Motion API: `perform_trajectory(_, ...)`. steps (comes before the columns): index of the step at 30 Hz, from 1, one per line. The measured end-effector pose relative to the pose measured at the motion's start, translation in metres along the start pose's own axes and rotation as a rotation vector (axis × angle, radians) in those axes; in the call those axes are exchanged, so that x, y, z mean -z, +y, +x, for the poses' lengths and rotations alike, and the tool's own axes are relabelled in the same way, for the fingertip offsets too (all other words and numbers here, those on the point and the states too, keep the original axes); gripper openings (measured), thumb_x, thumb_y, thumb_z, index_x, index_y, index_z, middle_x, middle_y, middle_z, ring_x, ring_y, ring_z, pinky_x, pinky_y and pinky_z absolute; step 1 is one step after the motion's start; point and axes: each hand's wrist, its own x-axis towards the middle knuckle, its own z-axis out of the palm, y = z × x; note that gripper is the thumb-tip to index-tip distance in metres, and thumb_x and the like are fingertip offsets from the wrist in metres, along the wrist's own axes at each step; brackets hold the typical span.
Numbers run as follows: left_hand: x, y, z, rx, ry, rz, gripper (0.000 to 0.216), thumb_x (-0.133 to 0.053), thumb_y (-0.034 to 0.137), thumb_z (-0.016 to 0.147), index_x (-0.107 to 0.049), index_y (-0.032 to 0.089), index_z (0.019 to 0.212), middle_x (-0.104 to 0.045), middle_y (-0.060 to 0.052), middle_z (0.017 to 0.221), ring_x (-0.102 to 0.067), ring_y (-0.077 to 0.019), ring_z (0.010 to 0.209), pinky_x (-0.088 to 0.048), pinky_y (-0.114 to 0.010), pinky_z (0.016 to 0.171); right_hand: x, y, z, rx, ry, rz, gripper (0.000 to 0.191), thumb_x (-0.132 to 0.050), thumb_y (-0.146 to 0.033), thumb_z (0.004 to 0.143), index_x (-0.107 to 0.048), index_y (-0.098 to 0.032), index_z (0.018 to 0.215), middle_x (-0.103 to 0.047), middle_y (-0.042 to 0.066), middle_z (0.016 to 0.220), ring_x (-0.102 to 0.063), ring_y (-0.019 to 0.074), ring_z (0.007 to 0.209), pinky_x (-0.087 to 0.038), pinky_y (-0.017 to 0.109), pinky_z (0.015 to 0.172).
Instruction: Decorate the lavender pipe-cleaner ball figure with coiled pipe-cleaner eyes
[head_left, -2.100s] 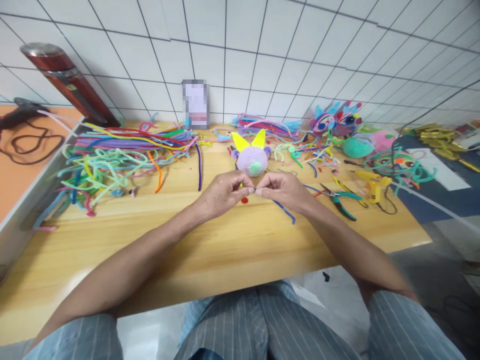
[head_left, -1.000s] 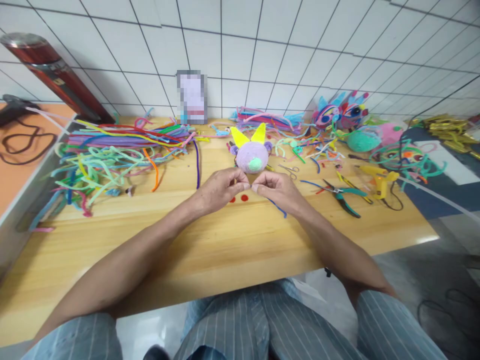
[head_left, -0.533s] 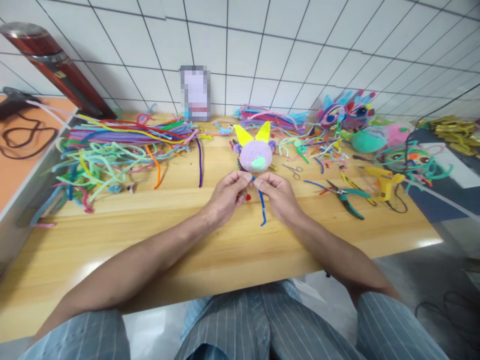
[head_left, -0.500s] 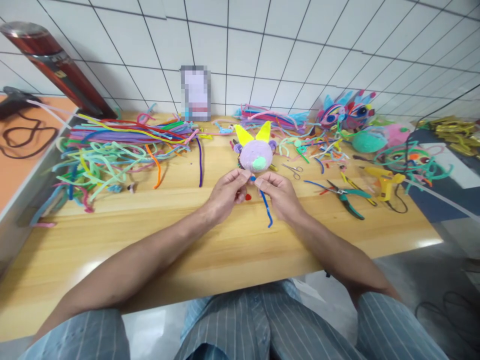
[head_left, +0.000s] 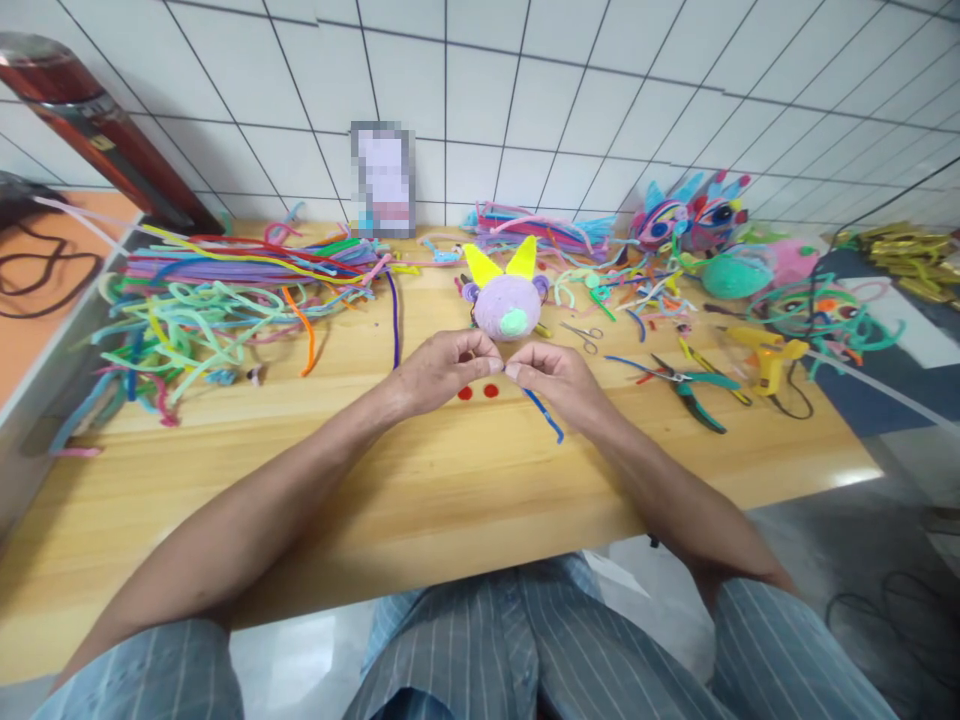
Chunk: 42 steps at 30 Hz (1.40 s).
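A blue pipe cleaner (head_left: 544,415) hangs from the pinched fingers of my right hand (head_left: 553,380), its free end bent at the tip. My left hand (head_left: 448,368) is closed in a pinch, its fingertips meeting those of the right; the end of the blue pipe cleaner between them is hidden. Just beyond my hands sits a purple fuzzy ball head (head_left: 508,305) with yellow pointed ears (head_left: 521,257) and a mint-green round patch (head_left: 514,322). Two small red discs (head_left: 490,391) lie on the wooden table below my fingers.
To the left lies a pile of coloured pipe cleaners (head_left: 202,320). Small scissors (head_left: 583,335), green-handled pliers (head_left: 694,390) and a yellow glue gun (head_left: 769,360) are on the right. Finished fuzzy figures (head_left: 686,220) stand at the back right. A red flask (head_left: 105,130) leans at far left.
The blue pipe cleaner's upper part has gone from view between my fingertips, and its tail swings to the right. My left hand has shifted slightly left, uncovering a second red disc.
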Motion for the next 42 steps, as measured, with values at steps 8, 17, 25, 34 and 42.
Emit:
perform_trajectory(8, -0.038, -0.003, -0.009, -0.017, 0.307, -0.278, 0.032, -0.077, 0.048, 0.086, -0.062, 0.020, 0.083, -0.051, 0.004, 0.069, -0.039, -0.0094, 0.057, -0.033, -0.024, 0.052, -0.016, 0.006, -0.003, 0.053, 0.109, 0.126, 0.035, -0.083, -0.052, 0.080, -0.067, -0.021, 0.075, -0.058, -0.003, 0.069, -0.046, 0.0126, 0.065, -0.040, 0.029, 0.064)
perform_trajectory(17, -0.032, -0.004, -0.005, 0.139, 0.199, -0.464, 0.041, -0.074, 0.059, 0.088, -0.062, 0.020, 0.085, -0.045, 0.007, 0.057, -0.036, -0.0084, 0.046, -0.028, -0.023, 0.046, -0.017, 0.012, 0.000, 0.004, 0.121, 0.175, 0.029, -0.081, -0.046, 0.077, -0.067, -0.021, 0.073, -0.058, -0.003, 0.068, -0.045, 0.0121, 0.065, -0.037, 0.028, 0.063)
perform_trajectory(25, 0.001, -0.001, -0.001, 0.007, -0.053, 0.049, 0.021, -0.070, 0.038, 0.089, -0.069, 0.017, 0.086, -0.063, 0.000, 0.074, -0.052, -0.0115, 0.063, -0.042, -0.024, 0.057, -0.002, 0.001, -0.001, -0.025, 0.010, -0.057, 0.025, -0.075, -0.042, 0.077, -0.068, -0.019, 0.074, -0.062, -0.003, 0.068, -0.048, 0.0109, 0.062, -0.035, 0.027, 0.061)
perform_trajectory(34, -0.024, -0.003, -0.007, -0.043, 0.183, -0.129, 0.023, -0.078, 0.038, 0.086, -0.067, 0.018, 0.083, -0.057, 0.003, 0.068, -0.045, -0.0101, 0.060, -0.037, -0.022, 0.055, -0.009, 0.004, -0.003, 0.108, 0.087, 0.022, 0.024, -0.075, -0.040, 0.083, -0.066, -0.019, 0.076, -0.060, -0.004, 0.066, -0.048, 0.0104, 0.061, -0.037, 0.027, 0.061)
perform_trajectory(42, -0.058, -0.004, -0.016, 0.206, 0.381, -0.638, 0.038, -0.090, 0.047, 0.076, -0.065, 0.019, 0.083, -0.045, 0.008, 0.055, -0.036, -0.0067, 0.047, -0.031, -0.021, 0.047, -0.024, 0.017, -0.005, 0.090, 0.111, 0.187, 0.039, -0.080, -0.058, 0.083, -0.068, -0.021, 0.084, -0.068, 0.000, 0.077, -0.059, 0.0138, 0.070, -0.048, 0.028, 0.068)
